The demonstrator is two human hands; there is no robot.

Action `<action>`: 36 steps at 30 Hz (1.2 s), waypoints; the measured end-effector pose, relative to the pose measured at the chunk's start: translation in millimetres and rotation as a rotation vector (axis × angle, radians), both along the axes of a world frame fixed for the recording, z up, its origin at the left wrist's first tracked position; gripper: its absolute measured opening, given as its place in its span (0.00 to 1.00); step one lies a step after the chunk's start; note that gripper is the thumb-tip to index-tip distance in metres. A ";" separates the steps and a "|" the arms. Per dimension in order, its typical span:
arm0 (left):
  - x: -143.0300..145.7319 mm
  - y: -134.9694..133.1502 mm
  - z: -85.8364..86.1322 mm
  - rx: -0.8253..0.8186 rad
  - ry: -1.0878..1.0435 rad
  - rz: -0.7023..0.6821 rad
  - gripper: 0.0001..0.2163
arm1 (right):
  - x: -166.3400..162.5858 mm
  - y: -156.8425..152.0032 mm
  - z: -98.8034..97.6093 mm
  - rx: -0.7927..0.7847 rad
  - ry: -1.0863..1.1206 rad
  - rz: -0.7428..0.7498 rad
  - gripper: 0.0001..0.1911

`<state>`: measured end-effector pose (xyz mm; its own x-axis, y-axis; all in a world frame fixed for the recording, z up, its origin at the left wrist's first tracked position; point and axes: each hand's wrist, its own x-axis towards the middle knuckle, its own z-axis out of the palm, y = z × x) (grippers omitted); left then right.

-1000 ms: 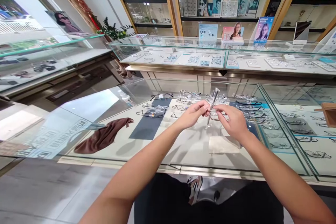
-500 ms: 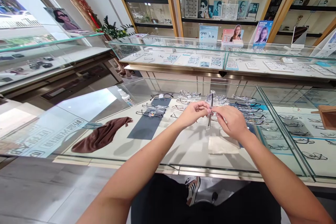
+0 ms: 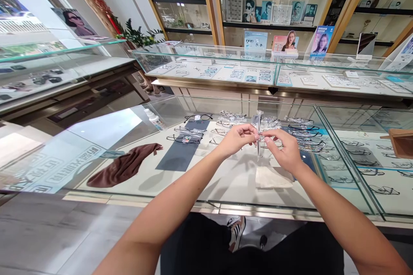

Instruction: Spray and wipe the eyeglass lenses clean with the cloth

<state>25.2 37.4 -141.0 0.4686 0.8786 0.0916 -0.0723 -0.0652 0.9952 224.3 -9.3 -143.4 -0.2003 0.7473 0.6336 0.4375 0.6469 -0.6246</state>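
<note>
The clear piece pinched between the left hand and the right hand is covered at its middle by fingertips, and it is too small and see-through to identify. The right hand hides part of the white cloth, and the picture's right edge cuts off the wooden box. Faces on the far posters are blurred, and the glasses under the counter glass are too small to tell apart.

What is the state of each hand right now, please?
Left hand: closed, pinching the slim clear piece at its middle.
Right hand: closed, pinching the same piece from the other side.
</note>
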 end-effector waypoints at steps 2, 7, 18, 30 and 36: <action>1.4 -1.6 -0.1 0.003 0.002 0.019 0.17 | -3.9 1.1 -2.6 -0.144 0.171 -0.028 0.06; 3.4 -3.7 -1.9 0.000 -0.016 0.028 0.17 | -4.5 7.3 -1.9 -0.414 0.304 0.078 0.13; -0.1 -5.6 -1.5 0.170 0.072 0.012 0.15 | -0.3 12.0 4.1 -0.698 0.500 0.184 0.16; -20.4 17.2 -10.5 0.872 0.625 0.656 0.09 | 16.8 23.3 7.2 -0.830 0.434 0.262 0.09; -16.4 14.0 -10.9 0.925 0.590 0.747 0.14 | 18.4 23.7 9.6 -0.874 0.566 0.298 0.13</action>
